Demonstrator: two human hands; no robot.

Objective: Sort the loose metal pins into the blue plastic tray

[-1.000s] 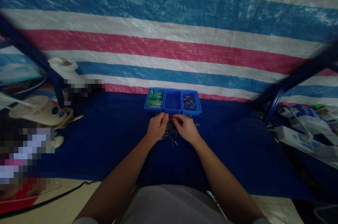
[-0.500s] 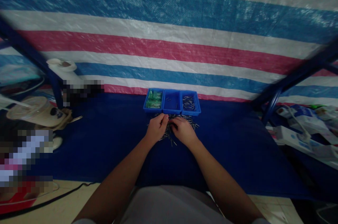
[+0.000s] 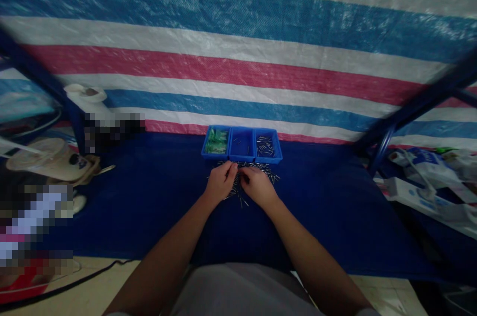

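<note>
A heap of small metal pins (image 3: 261, 169) lies on the dark blue table cover (image 3: 156, 197), just in front of three joined blue trays. My left hand (image 3: 219, 183) and my right hand (image 3: 256, 186) rest on the heap, fingertips pinched together and almost touching each other over the pins. What they pinch is too small to make out. The left tray (image 3: 216, 141) holds green parts, the middle tray (image 3: 242, 143) a few pins, the right tray (image 3: 267, 145) several pins.
A striped blue, white and red tarp (image 3: 238, 57) hangs behind the table. A fan (image 3: 52, 159) and a white roll (image 3: 87, 100) stand at the left. A power strip and bags (image 3: 428, 182) lie at the right, behind a blue frame bar (image 3: 413, 107).
My right hand has slid a little to the left, closer to my left hand. The view has shifted slightly.
</note>
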